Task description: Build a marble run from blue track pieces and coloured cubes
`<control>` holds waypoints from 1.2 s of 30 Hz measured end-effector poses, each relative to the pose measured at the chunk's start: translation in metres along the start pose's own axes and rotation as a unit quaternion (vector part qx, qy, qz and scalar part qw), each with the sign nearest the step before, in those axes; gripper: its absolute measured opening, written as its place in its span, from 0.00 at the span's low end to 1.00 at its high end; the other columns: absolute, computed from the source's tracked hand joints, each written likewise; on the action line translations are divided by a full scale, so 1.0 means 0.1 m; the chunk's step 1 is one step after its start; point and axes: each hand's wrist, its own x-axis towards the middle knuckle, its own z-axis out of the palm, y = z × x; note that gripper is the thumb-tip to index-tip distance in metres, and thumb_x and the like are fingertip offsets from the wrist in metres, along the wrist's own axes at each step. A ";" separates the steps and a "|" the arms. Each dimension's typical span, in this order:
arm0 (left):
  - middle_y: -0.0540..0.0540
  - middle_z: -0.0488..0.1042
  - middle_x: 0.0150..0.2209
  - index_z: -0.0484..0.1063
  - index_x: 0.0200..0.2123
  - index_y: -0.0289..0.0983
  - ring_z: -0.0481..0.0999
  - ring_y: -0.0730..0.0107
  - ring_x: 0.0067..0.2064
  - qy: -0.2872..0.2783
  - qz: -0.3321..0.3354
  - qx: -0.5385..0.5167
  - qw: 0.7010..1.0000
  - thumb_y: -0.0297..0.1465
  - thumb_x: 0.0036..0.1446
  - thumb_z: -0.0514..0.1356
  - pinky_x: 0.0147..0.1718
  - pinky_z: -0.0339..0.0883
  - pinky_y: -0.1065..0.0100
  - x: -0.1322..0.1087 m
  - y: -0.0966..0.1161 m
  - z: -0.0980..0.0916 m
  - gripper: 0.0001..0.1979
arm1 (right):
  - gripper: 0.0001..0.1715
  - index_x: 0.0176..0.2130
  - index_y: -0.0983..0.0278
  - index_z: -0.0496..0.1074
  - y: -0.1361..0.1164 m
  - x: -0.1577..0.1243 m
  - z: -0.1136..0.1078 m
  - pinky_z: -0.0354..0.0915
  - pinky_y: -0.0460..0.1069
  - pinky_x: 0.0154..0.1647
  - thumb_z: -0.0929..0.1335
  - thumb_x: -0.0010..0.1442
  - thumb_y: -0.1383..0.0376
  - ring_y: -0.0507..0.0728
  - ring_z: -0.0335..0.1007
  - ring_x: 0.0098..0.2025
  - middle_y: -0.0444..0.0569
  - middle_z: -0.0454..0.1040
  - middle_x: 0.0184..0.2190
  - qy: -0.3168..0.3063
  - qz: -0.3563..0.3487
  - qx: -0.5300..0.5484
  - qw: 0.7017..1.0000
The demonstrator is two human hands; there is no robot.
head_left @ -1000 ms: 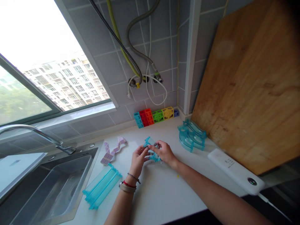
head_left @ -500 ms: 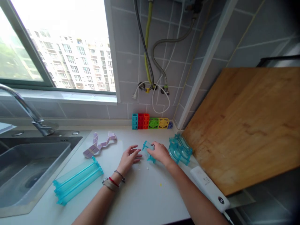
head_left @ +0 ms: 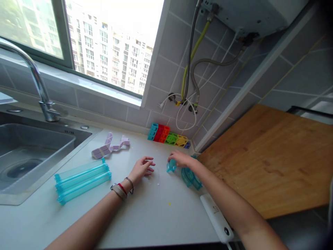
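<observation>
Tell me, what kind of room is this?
Most likely a home kitchen. A steel sink with a tap sits in the white counter, a big wooden cutting board leans nearby, and hoses run down the grey tiled wall.

A single head-worn camera looks forward and down from above the near edge of the white counter [head_left: 145, 215], tilted a little. It sits close, with both forearms entering from the bottom. It faces the far tiled wall and window [head_left: 109, 45], the sink [head_left: 31, 152] at left, the wooden board [head_left: 273, 159] at right.
</observation>
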 end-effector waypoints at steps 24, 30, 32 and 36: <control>0.42 0.80 0.37 0.73 0.40 0.36 0.78 0.68 0.28 -0.005 0.002 -0.005 1.000 0.42 0.46 0.68 0.24 0.70 0.70 -0.03 0.04 0.01 0.21 | 0.23 0.49 0.61 0.81 0.09 -0.37 0.10 0.69 0.49 0.44 0.76 0.55 0.56 0.59 0.80 0.39 0.53 0.83 0.42 0.008 0.042 0.046 0.998; 0.42 0.80 0.37 0.73 0.40 0.36 0.78 0.68 0.28 -0.007 0.001 -0.005 1.000 0.43 0.45 0.69 0.24 0.70 0.71 -0.03 0.05 0.02 0.22 | 0.25 0.50 0.60 0.80 0.09 -0.41 0.10 0.70 0.48 0.44 0.77 0.53 0.57 0.59 0.80 0.41 0.51 0.84 0.41 0.009 0.036 0.073 0.997; 0.42 0.80 0.37 0.73 0.40 0.36 0.78 0.68 0.28 -0.005 0.001 -0.007 1.000 0.43 0.45 0.69 0.24 0.70 0.71 -0.03 0.05 0.02 0.22 | 0.23 0.51 0.60 0.80 0.08 -0.40 0.11 0.70 0.48 0.45 0.76 0.55 0.59 0.58 0.80 0.41 0.50 0.84 0.40 0.011 0.031 0.081 0.996; 0.41 0.81 0.37 0.74 0.39 0.36 0.79 0.67 0.28 -0.002 -0.002 -0.009 1.000 0.43 0.45 0.69 0.23 0.70 0.71 -0.02 0.05 0.02 0.21 | 0.22 0.51 0.60 0.80 0.06 -0.40 0.14 0.70 0.47 0.42 0.75 0.56 0.61 0.57 0.80 0.38 0.49 0.84 0.36 0.014 0.022 0.089 0.996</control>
